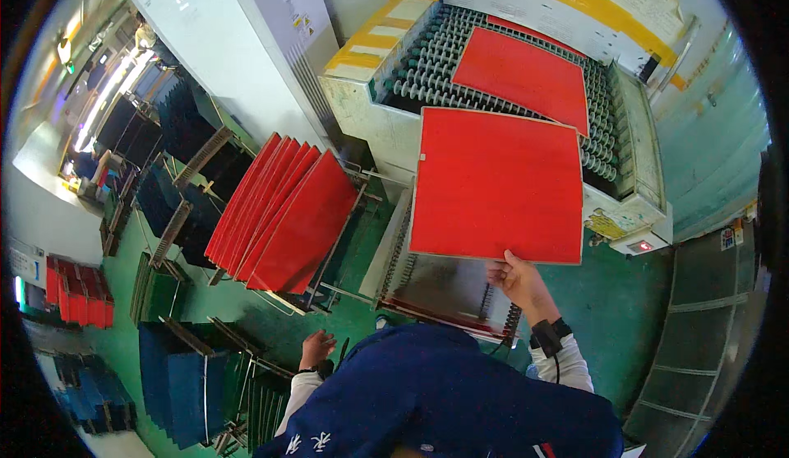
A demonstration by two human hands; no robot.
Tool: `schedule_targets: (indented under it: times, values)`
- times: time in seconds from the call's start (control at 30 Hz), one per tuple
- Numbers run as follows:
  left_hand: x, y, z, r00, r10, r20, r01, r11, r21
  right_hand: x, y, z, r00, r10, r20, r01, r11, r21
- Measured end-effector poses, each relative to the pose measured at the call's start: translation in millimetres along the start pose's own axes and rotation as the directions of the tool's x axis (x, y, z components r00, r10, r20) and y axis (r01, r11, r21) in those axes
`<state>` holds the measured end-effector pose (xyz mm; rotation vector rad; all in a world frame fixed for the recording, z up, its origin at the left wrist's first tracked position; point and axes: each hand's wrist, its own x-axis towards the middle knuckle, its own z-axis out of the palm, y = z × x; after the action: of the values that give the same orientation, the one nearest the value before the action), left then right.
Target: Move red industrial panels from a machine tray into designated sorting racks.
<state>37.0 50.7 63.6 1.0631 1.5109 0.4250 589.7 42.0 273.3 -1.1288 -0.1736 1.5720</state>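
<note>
My right hand (518, 281) pinches the lower edge of a flat red panel (497, 187), its thumb lying on the red face. The panel is held up in front of the roller conveyor (411, 71), hiding part of it. Another red panel (526, 76) lies on the rollers behind, and the edge of a third shows farther back. Low beside my body, my left hand (317, 349) is loosely curled with nothing visible in it. Nearest to that hand is a rack holding several upright red panels (283, 211).
Below the held panel stands a low frame with coiled springs (403, 248). Racks of dark blue panels (185, 384) stand at left, and more red panels (80, 293) at far left. A tall white cabinet (238, 39) rises beside the conveyor. Grey shelving (699, 335) lines the right.
</note>
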Motion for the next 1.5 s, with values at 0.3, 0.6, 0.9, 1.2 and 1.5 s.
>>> schedule_targets:
  times: [0.3, 0.6, 0.9, 1.2, 1.5]
  values:
    - [-8, 12, 15, 0.972, -0.231, -0.041, 0.183, 0.854, -0.488, 12, -9, 15, 0.981, -0.108, 0.159, 0.104, 0.994, 0.035]
    - [18, -80, -5, 0.997, 0.056, -0.055, -0.071, 0.939, -0.335, 28, -22, 30, 0.985, -0.114, 0.127, 0.090, 0.979, 0.183]
    - [-10, -25, 5, 0.946, 0.321, 0.033, -0.259, 0.693, 0.673, 38, -31, 28, 0.994, -0.084, 0.076, 0.066, 0.975, 0.214]
    - [-11, -13, 14, 0.938, -0.344, -0.035, 0.238, 0.714, -0.658, 50, -35, 26, 0.995, -0.072, 0.067, 0.056, 0.976, 0.210]
    - [-6, -37, 11, 0.958, -0.285, -0.035, 0.202, 0.754, -0.625, 59, -41, 24, 0.995, -0.095, 0.043, 0.084, 0.975, 0.207]
